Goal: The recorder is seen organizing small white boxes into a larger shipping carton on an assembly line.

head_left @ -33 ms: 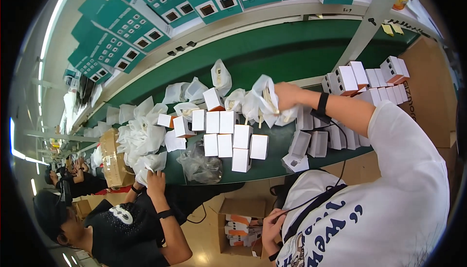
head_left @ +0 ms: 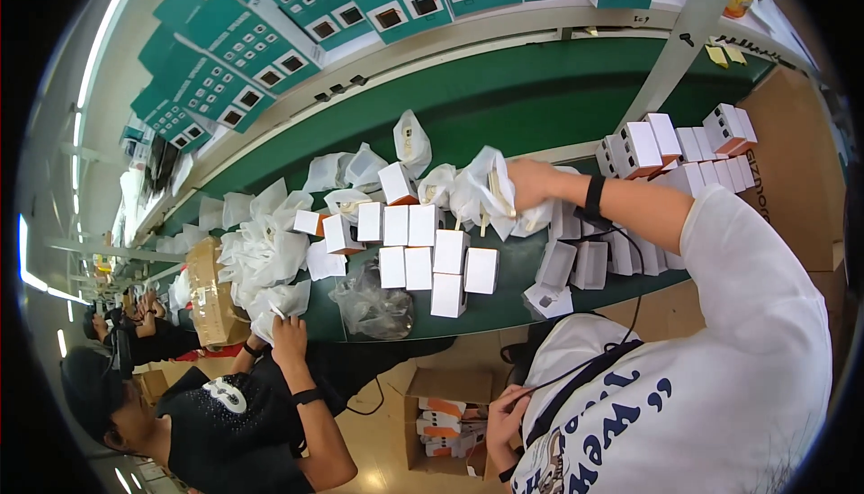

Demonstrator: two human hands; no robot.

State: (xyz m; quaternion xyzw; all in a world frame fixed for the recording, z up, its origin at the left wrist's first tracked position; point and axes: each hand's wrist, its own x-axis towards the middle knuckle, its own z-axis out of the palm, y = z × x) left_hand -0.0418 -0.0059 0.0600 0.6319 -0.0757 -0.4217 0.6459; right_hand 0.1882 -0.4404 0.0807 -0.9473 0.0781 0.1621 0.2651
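Note:
My right hand (head_left: 533, 184), wearing a black wristband, reaches over the green table and is closed on a white plastic bag (head_left: 494, 175). Pale thin strips show in the bag's mouth; some of my fingertips are hidden. Low in front of my white shirt, my left hand (head_left: 507, 416) has its fingers bent round a thin black cable (head_left: 587, 363), which runs up toward the right wristband. Left of the bag lie more white bags (head_left: 411, 140). Several small white boxes (head_left: 450, 251) with orange sides stand nearer.
A co-worker in black (head_left: 236, 417) handles a white bag at the left, beside a brown carton (head_left: 210, 291). Grey trays (head_left: 589, 264) line the right near edge. An open carton (head_left: 450, 381) of boxes is on the floor. A shelf post (head_left: 675, 53) rises behind.
The bag at my right hand has dipped slightly and its mouth has shifted. My left hand looks unchanged.

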